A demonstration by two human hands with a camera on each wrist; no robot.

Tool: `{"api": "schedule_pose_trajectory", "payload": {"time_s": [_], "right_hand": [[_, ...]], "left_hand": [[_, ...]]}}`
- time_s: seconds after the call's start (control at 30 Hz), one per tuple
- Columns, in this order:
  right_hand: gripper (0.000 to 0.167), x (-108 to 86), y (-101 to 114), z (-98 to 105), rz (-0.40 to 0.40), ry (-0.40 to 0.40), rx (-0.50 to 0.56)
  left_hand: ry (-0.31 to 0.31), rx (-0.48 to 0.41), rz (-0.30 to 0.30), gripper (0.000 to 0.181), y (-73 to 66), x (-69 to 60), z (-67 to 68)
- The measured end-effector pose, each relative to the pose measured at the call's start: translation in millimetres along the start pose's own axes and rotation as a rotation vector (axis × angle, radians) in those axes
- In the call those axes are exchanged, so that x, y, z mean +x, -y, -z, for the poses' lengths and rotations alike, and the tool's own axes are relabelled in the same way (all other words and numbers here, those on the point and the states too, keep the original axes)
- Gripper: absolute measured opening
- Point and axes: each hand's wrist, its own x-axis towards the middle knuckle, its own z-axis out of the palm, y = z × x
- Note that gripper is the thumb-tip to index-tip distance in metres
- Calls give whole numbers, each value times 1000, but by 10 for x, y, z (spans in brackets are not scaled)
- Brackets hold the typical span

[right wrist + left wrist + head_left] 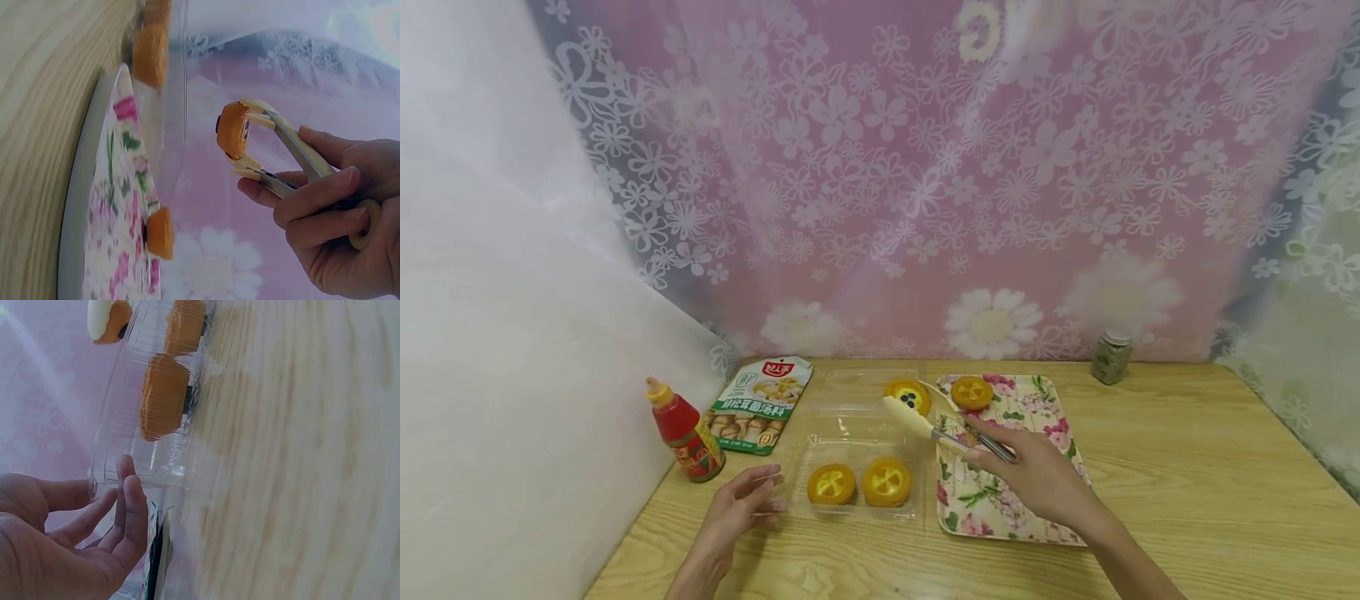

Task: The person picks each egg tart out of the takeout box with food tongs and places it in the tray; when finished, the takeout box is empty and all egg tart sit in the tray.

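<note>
**Broad passage right, crowded left**

The roomiest stretch of tabletop (1195, 458) lies right of the tray (985, 512), where a jar (1111, 358) stands at the back by the curtain (880, 208). Left of the box (859, 450), a bottle (687, 433) and packet (758, 406) block the way, with the left hand (739, 507) at the box's edge. Tongs (912, 417), pinching a tart (232, 131), cross above the narrow strip between box and tray.

cream-tipped tongs (925, 427), orange-and-yellow tarts (887, 482), pink-flowered cream tray (1000, 507), red bottle (682, 427)
</note>
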Motion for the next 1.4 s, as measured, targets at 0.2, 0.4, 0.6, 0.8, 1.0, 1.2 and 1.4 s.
{"api": "schedule_pose_trajectory", "payload": {"time_s": [0.2,0.4,0.6,0.8,1.0,1.2,1.4], "right_hand": [[61,-97,-156,222,-39,-54,-43],[62,-179,-301,426,-13,-106,-140],[66,-238,-497,576,-52,-141,-118],[65,-271,-700,661,-87,-158,-143],[69,-283,-825,692,-133,-155,-153],[70,-268,-942,675,-178,-135,-169],[67,-235,-1032,668,-161,-149,-203]], "left_hand": [[-3,2,11,42,-9,-6,0],[-6,1,11,42,-12,-8,8],[-4,2,1,43,-27,8,8],[-18,0,2,43,-32,24,-2],[-36,0,11,41,-7,32,1],[-17,1,23,43,26,26,12],[3,-6,11,44,11,35,18]]}}
